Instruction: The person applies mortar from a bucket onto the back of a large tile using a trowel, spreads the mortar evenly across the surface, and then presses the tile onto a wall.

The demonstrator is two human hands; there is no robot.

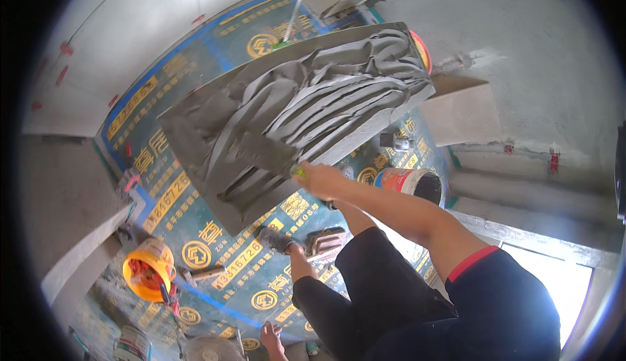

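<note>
A large rectangular slab [375, 133] lies raised in front of me, coated with thick grey mortar [326, 110] in ridges and swirls. My right hand [323, 181] is closed around the green handle of a trowel [267, 154]. Its flat blade rests in the mortar near the slab's near edge, left of the hand. Smoother mortar lies left of the blade, and deep ridges run off to its right. Low in the view, away from the slab, hangs my left hand [272, 339]. It holds nothing, and its fingers are loosely apart.
Printed green sheeting [215, 243] covers the floor. An orange bucket [149, 263] with red pieces inside stands at left. Right of my arm is a red and white bucket [411, 181], near a small metallic device [396, 142]. A wooden-handled tool [207, 273] lies near my foot.
</note>
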